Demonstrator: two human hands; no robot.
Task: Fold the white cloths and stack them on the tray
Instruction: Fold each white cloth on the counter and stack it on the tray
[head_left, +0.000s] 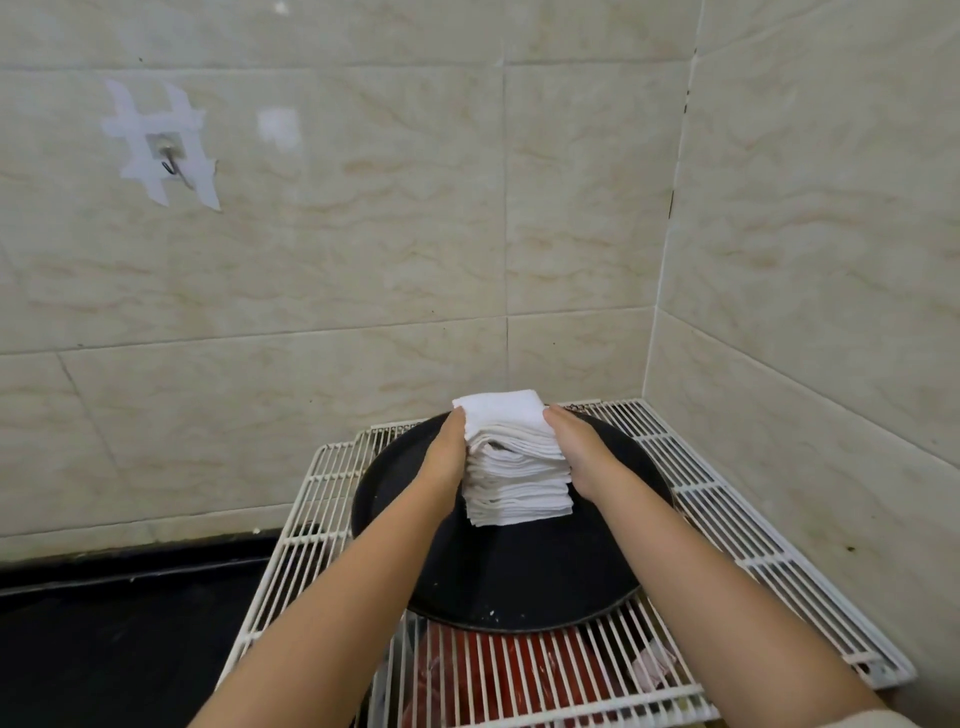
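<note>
A tall stack of folded white cloths (514, 462) is seen standing on a round black tray (519, 582), toward the tray's far half. The tray itself is carried by a white wire rack (727, 525) set into the corner of a tiled wall (363, 234); something red is glimpsed beneath the rack's bars.

The stack is bracketed by both hands. The left hand (447, 452) is laid flat against the stack's left side, fingers straight and pointing away from the person, and the right hand (576, 447) is pressed likewise against the right side. Nothing is gripped by either hand; the cloths are simply squeezed between two open palms. The fingertips reach about level with the top cloth.

The stack lies directly between the hands, equally near to each, with its long axis upright. The upper layers are seen to sit slightly farther back than the lower ones, so the pile leans a little away from the person.

The step in hand is judged to be squaring the pile. No unfolded cloths are seen, so the task is judged nearly finished.
</note>
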